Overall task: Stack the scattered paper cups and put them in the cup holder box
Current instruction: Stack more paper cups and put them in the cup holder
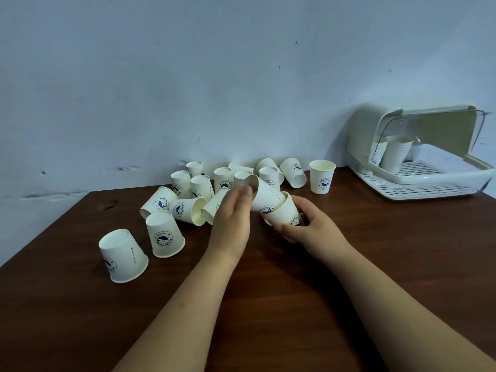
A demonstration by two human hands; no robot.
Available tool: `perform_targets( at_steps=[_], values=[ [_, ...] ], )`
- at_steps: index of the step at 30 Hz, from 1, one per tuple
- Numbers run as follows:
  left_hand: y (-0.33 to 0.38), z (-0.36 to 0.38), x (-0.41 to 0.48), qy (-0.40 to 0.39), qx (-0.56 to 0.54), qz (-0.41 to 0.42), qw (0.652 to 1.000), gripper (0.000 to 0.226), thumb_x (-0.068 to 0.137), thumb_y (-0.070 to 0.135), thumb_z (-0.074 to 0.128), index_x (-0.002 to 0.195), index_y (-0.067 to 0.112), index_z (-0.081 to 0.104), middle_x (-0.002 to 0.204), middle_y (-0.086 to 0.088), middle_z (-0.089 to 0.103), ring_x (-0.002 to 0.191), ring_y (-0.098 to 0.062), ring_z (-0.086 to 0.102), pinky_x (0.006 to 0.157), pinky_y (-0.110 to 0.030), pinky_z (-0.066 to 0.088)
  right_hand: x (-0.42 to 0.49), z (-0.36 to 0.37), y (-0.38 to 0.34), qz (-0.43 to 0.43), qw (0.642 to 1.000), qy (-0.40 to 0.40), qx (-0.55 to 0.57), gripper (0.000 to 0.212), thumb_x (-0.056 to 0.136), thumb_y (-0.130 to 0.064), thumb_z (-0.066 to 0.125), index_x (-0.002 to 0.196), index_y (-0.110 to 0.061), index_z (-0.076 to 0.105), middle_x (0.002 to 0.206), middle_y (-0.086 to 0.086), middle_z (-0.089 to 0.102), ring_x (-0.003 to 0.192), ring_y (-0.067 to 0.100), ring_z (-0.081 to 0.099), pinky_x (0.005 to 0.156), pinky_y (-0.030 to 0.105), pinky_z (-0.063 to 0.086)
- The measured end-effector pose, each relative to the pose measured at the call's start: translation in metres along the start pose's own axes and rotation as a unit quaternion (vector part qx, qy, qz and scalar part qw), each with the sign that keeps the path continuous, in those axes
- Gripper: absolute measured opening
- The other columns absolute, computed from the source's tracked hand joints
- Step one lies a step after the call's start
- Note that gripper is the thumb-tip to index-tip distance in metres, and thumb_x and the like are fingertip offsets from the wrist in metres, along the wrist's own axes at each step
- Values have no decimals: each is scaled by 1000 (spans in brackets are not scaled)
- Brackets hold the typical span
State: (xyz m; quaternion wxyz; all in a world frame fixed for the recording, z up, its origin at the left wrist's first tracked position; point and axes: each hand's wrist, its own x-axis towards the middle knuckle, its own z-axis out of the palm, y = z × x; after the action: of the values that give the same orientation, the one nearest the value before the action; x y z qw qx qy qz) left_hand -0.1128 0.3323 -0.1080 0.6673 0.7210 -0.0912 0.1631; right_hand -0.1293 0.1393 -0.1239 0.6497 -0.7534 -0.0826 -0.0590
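My right hand grips a tilted cup, its base hidden in my palm; my left hand pinches a second cup nested into it; loose cups crowd beyond my left knuckles, several overlapping; the holder box sits far right, its edge cut off.

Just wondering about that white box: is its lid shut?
No, the white plastic cup holder box has its lid raised, showing stacked white paper cups inside.
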Motion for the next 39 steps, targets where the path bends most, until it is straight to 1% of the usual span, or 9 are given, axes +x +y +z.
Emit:
perform_targets(
  at_steps=[4, 9, 13, 18, 21, 28, 34, 37, 39],
  values=[
    [-1, 1, 0, 1, -62, 11, 998, 42, 106, 51, 47, 123, 23, 74, 127, 10, 76, 128, -8, 65, 112, -30, 46, -2, 4, -3, 8, 1000, -18, -6, 70, 86, -10, 90, 144, -36, 61, 119, -7, 78, 108, 18, 76, 90, 39, 67],
    [-1, 5, -3, -79, -34, -20, 996, 39, 102, 53, 44, 130, 33, 64, 127, 18, 70, 122, 4, 62, 97, -13, 44, -4, 8, -2, 14, 999, -37, 8, 65, 84, -13, 93, 139, -26, 61, 128, -5, 76, 112, 11, 76, 83, 28, 64],
    [-1, 0, -4, -100, 23, -30, 994, 44, 106, 50, 61, 147, 34, 57, 127, 24, 66, 108, 28, 58, 88, -2, 42, -3, 6, 0, 22, 999, -21, 18, 53, 87, -17, 90, 132, -24, 64, 123, -3, 80, 114, 16, 77, 97, 39, 63],
    [-1, -7, 0, -10, -14, -29, 999, 51, 87, 51, 79, 132, 30, 68, 123, 16, 75, 111, 9, 69, 94, -15, 51, -3, 5, -5, 42, 992, -25, 116, 41, 89, 3, 61, 123, -13, 76, 121, 8, 81, 118, 32, 75, 102, 47, 60],
    [3, -15, 4, 71, -37, -30, 996, 45, 89, 44, 87, 128, 29, 68, 118, 14, 76, 101, 10, 71, 87, -17, 53, 3, 5, -2, -14, 993, 41, -111, 49, 90, 8, 51, 108, -24, 84, 136, -9, 65, 128, 10, 62, 101, 21, 50],
    [-1, -29, 7, 136, 55, -24, 989, 63, 84, 42, 91, 138, 27, 63, 126, 12, 72, 110, 9, 65, 80, -1, 47, 15, 11, 9, -20, 942, -78, -325, 73, 90, 6, 52, 159, -18, 54, 173, -10, 37, 162, 18, 24, 132, 32, 19],
    [-13, -34, 11, 106, 138, -2, 985, 74, 80, 40, 93, 145, 26, 61, 137, 10, 65, 127, -10, 62, 112, -31, 50, 10, 13, -10, -26, 984, 146, -98, 44, 99, -1, 58, 135, -21, 73, 127, -13, 70, 121, 3, 63, 96, 11, 40],
    [-17, -29, 10, 55, 236, 34, 970, 86, 74, 42, 95, 150, 24, 59, 139, 8, 61, 135, -14, 54, 118, -35, 43, 3, 6, -23, -9, 986, 164, 27, 26, 101, -10, 60, 107, -26, 78, 96, -17, 76, 88, -7, 66, 77, 10, 46],
    [-18, -25, 7, 18, 301, 79, 950, 92, 70, 44, 97, 151, 23, 58, 141, 4, 63, 137, -19, 53, 118, -38, 42, -1, 7, -26, -26, 988, 151, 14, 25, 102, -11, 60, 108, -27, 78, 103, -13, 76, 96, -5, 66, 82, 13, 46]
  ],
)
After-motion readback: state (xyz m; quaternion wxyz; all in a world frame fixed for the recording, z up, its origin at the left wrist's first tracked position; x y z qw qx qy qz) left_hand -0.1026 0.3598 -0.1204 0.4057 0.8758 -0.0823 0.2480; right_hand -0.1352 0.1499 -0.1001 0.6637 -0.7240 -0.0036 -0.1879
